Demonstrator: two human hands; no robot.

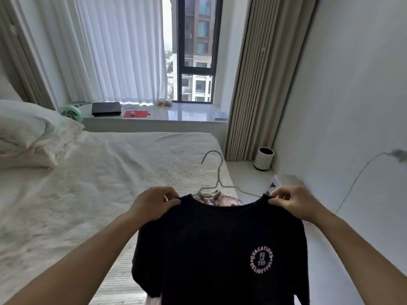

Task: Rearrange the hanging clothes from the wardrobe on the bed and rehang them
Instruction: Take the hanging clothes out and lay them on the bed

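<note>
Black cotton hangs between the two hands: a black T-shirt (220,249) with a round pink print on the chest, held up over the near edge of the bed (99,183). The left hand (154,203) pinches one shoulder seam, the right hand (293,202) the other, each grip closed on the fabric beside the collar. A pale wire hanger (217,172) stands up behind the neckline, its hook free in the air.

The likely trouble, to my eye, is the hanger. Its right arm shows outside the collar, so it may not be seated in both shoulders; if either pinch slackens, the shirt could slide off one side and drop to the bed or the floor. The hook could also snag the patterned garment (218,198) lying just behind the collar.

Much is out of sight. The shirt's hem runs off the bottom of the frame, the hanger's left arm is lost behind the collar, and I cannot tell what the patterned piece is. No wardrobe shows from here.
</note>
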